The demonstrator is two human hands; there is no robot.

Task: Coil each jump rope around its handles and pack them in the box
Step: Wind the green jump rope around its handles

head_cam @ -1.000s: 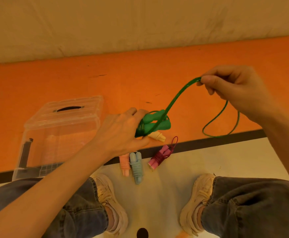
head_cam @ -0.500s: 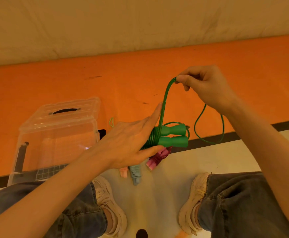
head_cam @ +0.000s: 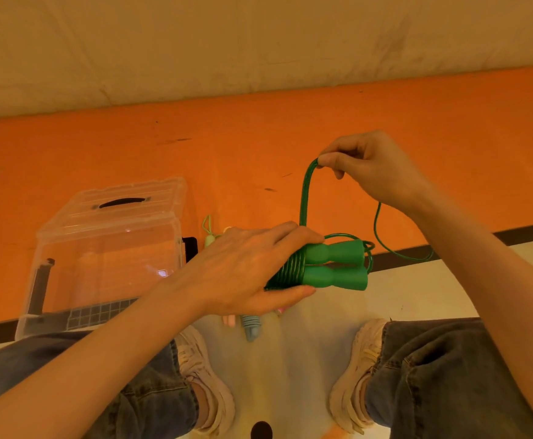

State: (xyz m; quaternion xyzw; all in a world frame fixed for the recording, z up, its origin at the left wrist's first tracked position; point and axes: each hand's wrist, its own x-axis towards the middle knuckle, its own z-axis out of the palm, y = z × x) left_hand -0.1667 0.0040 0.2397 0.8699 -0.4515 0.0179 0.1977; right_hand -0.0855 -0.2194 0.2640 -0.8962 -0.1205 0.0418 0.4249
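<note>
My left hand [head_cam: 246, 270] grips the two green handles [head_cam: 334, 267] of a jump rope side by side, with several turns of green cord wound around their near ends. My right hand [head_cam: 369, 166] pinches the free green cord [head_cam: 304, 191] above the handles, and the cord runs straight down to the coil. A loose loop of the same cord hangs below my right wrist. The clear plastic box [head_cam: 106, 248] stands on the floor to the left, its lid on top.
Coiled ropes lie on the floor under my left hand: a blue one [head_cam: 251, 326], a pink one beside it and a pale green one [head_cam: 209, 236] by the box. My shoes and jeans frame the pale mat below. An orange floor stretches behind.
My right hand has carried the cord leftward and lifted it above the handles. My left hand's fingers, briefly straightened, have closed over the coil again, and the handles sit further right.
</note>
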